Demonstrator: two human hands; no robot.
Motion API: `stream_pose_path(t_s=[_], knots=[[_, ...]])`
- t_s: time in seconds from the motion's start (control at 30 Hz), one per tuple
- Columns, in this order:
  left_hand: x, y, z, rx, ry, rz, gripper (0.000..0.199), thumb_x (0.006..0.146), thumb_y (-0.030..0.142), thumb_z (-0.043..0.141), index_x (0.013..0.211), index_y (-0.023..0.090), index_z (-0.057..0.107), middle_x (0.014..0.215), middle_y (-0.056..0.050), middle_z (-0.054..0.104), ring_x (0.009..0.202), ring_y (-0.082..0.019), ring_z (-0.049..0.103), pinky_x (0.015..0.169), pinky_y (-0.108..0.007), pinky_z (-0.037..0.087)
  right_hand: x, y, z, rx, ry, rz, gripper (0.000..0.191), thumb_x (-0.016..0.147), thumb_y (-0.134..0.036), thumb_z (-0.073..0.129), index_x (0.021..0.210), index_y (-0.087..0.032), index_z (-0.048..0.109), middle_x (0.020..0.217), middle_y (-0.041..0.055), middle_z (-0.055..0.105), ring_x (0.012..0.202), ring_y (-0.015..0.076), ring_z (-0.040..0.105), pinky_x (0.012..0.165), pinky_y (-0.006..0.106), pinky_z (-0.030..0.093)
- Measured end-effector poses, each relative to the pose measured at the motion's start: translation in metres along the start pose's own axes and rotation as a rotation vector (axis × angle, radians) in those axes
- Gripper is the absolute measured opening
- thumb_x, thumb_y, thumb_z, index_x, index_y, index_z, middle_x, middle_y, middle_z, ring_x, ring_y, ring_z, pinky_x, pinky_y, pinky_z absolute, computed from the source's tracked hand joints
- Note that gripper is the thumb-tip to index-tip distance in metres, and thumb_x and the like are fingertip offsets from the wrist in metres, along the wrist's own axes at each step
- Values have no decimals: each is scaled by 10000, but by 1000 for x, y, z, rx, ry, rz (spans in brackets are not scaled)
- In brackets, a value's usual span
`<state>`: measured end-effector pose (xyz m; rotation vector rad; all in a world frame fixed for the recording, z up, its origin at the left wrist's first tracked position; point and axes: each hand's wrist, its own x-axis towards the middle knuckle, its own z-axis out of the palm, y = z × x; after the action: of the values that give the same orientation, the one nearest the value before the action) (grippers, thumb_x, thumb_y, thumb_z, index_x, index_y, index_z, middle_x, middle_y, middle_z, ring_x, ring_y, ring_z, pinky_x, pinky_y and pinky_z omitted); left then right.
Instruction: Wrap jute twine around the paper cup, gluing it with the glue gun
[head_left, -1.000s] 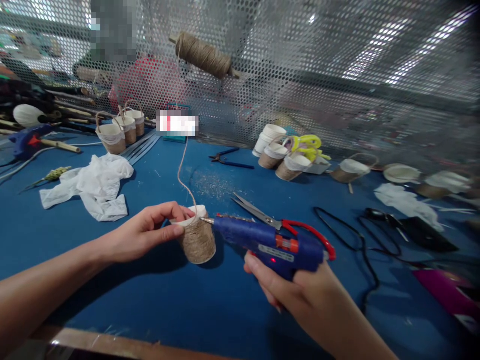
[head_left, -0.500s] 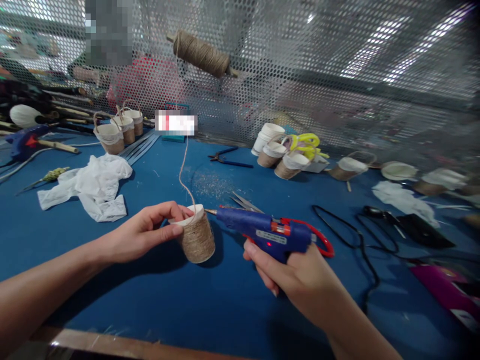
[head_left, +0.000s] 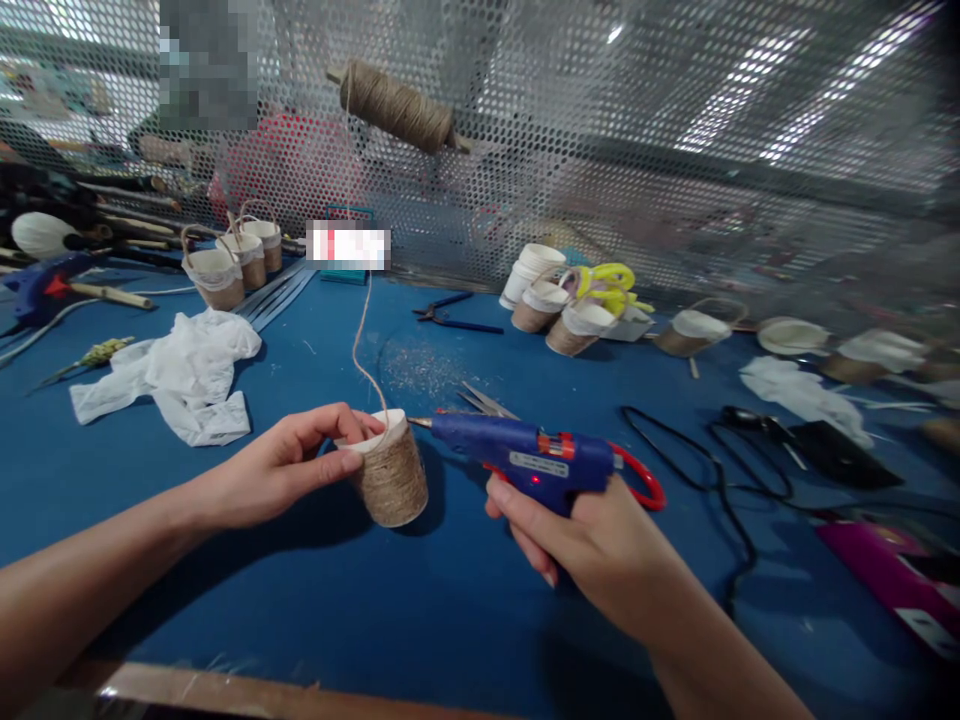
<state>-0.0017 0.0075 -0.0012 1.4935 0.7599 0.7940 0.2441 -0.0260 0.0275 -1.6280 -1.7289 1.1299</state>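
Observation:
My left hand (head_left: 300, 460) grips the rim of a twine-wrapped paper cup (head_left: 394, 480), thumb outside and fingers inside. The cup leans above the blue table. A strand of twine (head_left: 361, 340) runs up from the rim towards a spool (head_left: 397, 108). My right hand (head_left: 577, 535) is closed around the handle of a blue glue gun (head_left: 517, 455) with a small red light lit. Its nozzle points left, at the cup's upper right edge; whether they touch is hard to tell. Scissors with red handles (head_left: 651, 485) lie partly hidden behind the gun.
Blue-handled pliers (head_left: 469, 325) lie beyond the cup. White lace (head_left: 191, 375) and finished cups (head_left: 217, 280) are at left, with another glue gun (head_left: 45, 285). More cups (head_left: 574, 330) stand at right, near a black cord (head_left: 720, 480). A perforated metal screen (head_left: 525, 140) rises behind.
The view has shifted slightly. The glue gun sits a little further left, its nozzle still by the cup rim. My left hand keeps the same hold.

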Motion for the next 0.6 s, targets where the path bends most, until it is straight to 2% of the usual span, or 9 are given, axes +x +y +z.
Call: stream_pose_path(t_s=[0.2, 0.6], knots=[[1, 1, 1, -11, 2, 4, 148, 854, 238, 500, 730, 158, 498, 1063, -83, 604, 1102, -234, 498, 926, -395, 349, -6, -11, 0, 12, 21, 37, 238, 812, -356, 505, 650, -181, 518, 365, -76, 407, 346, 77, 382, 407, 226, 340], [0, 1, 1, 5, -1, 7, 143, 859, 245, 498, 746, 158, 501, 1034, -80, 597, 1126, -231, 476, 921, -351, 349, -4, -8, 1, 41, 17, 29, 251, 809, -357, 505, 634, -178, 515, 361, -75, 405, 340, 70, 378, 396, 215, 338]])
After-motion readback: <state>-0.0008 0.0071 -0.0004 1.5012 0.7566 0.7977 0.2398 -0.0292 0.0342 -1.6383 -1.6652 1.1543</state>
